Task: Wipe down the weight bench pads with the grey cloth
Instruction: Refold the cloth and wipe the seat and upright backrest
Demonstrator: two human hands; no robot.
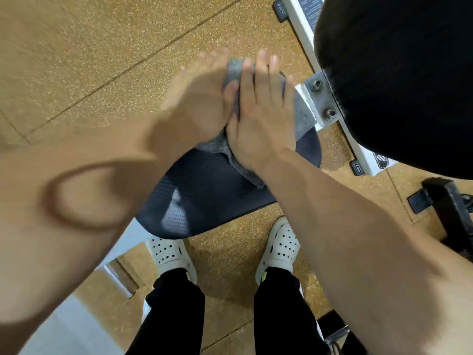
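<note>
**Seat pad** (212,185): dark ribbed cushion seen from above, with a pale glare patch toward its near left corner.

**Cloth** (303,116): grey and bunched, lying on the far end of the seat pad under both hands. One fold trails back toward the pad's middle. Another edge reaches past the pad's far right side, against the frame.

**Left hand** (202,98): motion-blurred, laid flat on the cloth at the far left of the seat pad. The fingers are straight and point away from the viewer. The palm presses on the fabric without clasping it.

**Right hand** (261,108): just beside the left hand and touching it, also flat on the cloth. The fingers are straight and slightly spread, and none is seen curled round the fabric.

**Back pad** (399,80): large black cushion beyond and to the right of the seat pad, apart from both hands.

**Frame** (298,20): white beam running past the far right of the seat pad. It carries a metal plate with two bolts (330,112) between the seat pad and the back pad.

**Floor** (102,47): tan speckled tiles on every side of the seat pad.

**Clogs** (169,252): two, white and perforated, standing on the near side of the seat pad below black trousers (176,303).
</note>
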